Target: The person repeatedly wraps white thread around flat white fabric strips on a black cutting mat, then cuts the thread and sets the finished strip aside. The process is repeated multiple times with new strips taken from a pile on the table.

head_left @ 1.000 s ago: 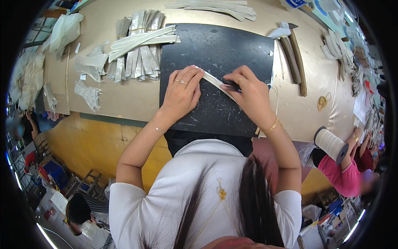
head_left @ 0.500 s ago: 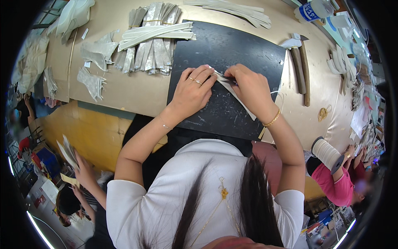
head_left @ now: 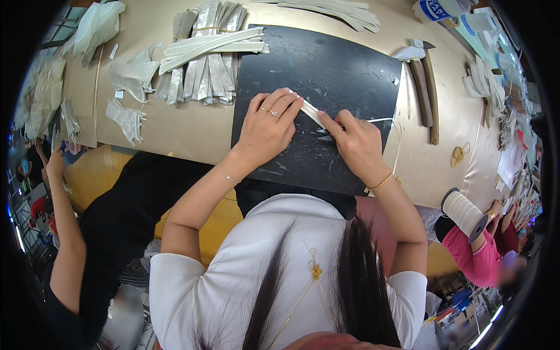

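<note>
Workroom bench (head_left: 186,137), black mat (head_left: 280,64), blue-labelled bottle (head_left: 433,9) noted: my closed-fingered left hand (head_left: 265,125) pins a white strip (head_left: 310,111), my curled right hand (head_left: 357,146) grips a pointed tool (head_left: 325,138).

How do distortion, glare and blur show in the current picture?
Head view: the far edge of the black mat bows; head view: the light strip at lower right burns out white; head view: left hand and right hand look fairly sharp, but a patch beside the pink sleeve is blurred.

White strip (head_left: 310,112) (narrow), aslant
</note>
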{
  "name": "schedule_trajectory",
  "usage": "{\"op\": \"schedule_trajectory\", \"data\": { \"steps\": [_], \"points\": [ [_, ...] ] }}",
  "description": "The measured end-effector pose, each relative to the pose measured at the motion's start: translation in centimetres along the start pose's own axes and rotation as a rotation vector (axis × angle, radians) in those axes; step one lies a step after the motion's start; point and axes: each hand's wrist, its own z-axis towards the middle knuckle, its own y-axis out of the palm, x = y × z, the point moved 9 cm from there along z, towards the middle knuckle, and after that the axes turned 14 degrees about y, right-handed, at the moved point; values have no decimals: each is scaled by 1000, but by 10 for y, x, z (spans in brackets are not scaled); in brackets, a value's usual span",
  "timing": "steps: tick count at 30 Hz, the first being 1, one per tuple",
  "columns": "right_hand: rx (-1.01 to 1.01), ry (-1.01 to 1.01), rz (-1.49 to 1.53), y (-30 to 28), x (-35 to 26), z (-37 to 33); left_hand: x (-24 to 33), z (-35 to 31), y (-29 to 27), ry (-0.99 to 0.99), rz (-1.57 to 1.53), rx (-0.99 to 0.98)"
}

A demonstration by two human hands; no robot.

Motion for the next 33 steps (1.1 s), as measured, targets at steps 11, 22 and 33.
{"op": "schedule_trajectory", "data": {
  "steps": [11,22,33],
  "points": [
    [10,-3,26,3,0,-2,4,0,5,51,83,-78],
    [-7,-3,15,4,-2,-2,7,0,8,63,115,-73],
    [-39,15,9,5,-4,-1,-24,-14,-19,-220,57,139]
  ]
}}
